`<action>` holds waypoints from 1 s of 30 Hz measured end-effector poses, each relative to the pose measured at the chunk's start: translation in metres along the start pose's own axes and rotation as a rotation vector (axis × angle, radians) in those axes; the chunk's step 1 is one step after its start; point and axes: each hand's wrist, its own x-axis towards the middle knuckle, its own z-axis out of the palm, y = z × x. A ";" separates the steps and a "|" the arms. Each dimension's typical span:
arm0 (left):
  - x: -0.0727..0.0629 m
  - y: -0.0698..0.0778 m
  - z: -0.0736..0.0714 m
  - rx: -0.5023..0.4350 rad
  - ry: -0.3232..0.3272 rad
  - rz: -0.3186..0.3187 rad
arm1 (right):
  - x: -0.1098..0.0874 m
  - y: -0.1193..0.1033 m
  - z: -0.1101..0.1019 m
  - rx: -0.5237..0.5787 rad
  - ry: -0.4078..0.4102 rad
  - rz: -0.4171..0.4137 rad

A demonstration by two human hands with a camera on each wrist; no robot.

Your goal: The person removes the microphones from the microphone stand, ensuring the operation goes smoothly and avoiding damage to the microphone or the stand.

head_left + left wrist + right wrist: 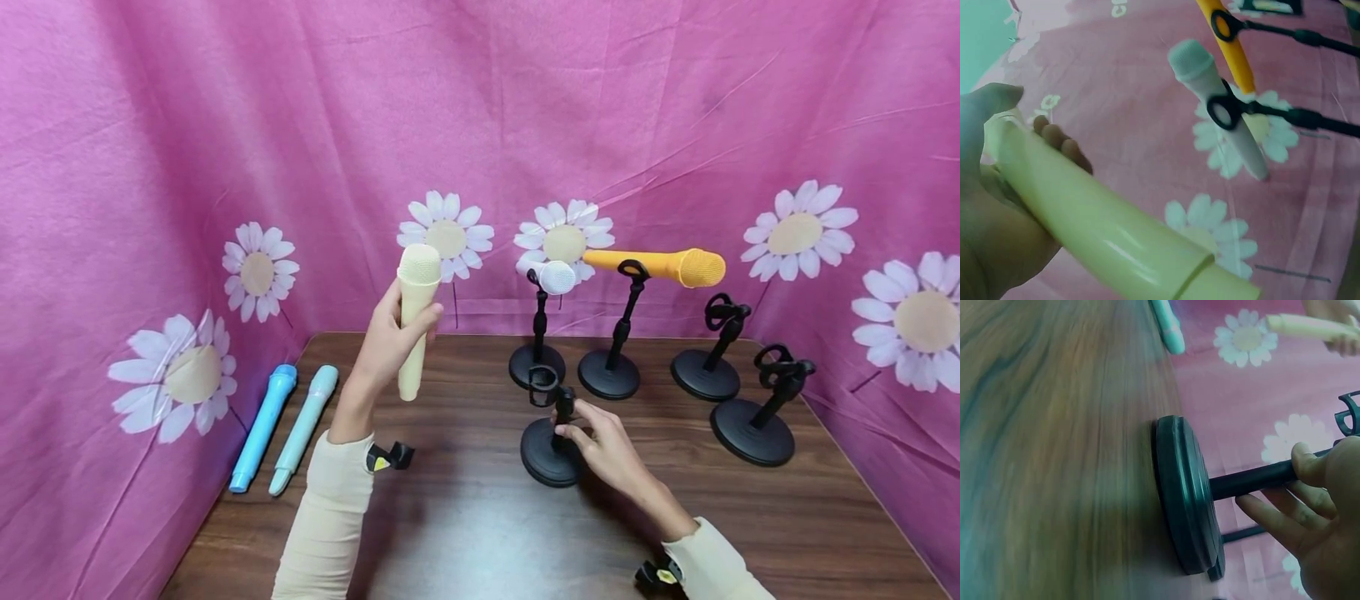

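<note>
My left hand (392,342) grips a cream microphone (417,308) around its handle and holds it upright above the table, head up. In the left wrist view the microphone (1104,212) runs across the palm, with the thumb and fingers around it. The right hand (606,446) pinches the pole of a black microphone stand (551,450). That stand's round base (1185,494) shows in the right wrist view, close to the wooden surface. Its ring clip (543,385) holds nothing and faces left, toward the cream microphone, which is apart from it.
Behind, a white microphone (551,275) and an orange microphone (660,265) sit in black stands. Two more stands (708,371) (757,425) with bare clips are at the right. A blue microphone (262,429) and a mint microphone (303,429) lie at the table's left edge. Pink cloth (480,125) surrounds the table.
</note>
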 end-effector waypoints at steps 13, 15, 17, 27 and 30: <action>-0.020 -0.063 -0.032 0.162 -0.022 -0.188 | -0.019 0.017 -0.050 -0.062 0.136 0.074; -0.024 -0.072 -0.039 0.184 0.000 -0.225 | -0.022 0.020 -0.058 -0.086 0.157 0.083; -0.029 -0.082 -0.045 0.212 0.019 -0.267 | -0.025 0.023 -0.065 -0.119 0.177 0.096; -0.048 -0.113 -0.073 0.305 0.037 -0.419 | -0.032 0.037 -0.096 -0.171 0.268 0.165; -0.053 -0.120 -0.080 0.353 0.027 -0.453 | -0.034 0.042 -0.102 -0.181 0.285 0.183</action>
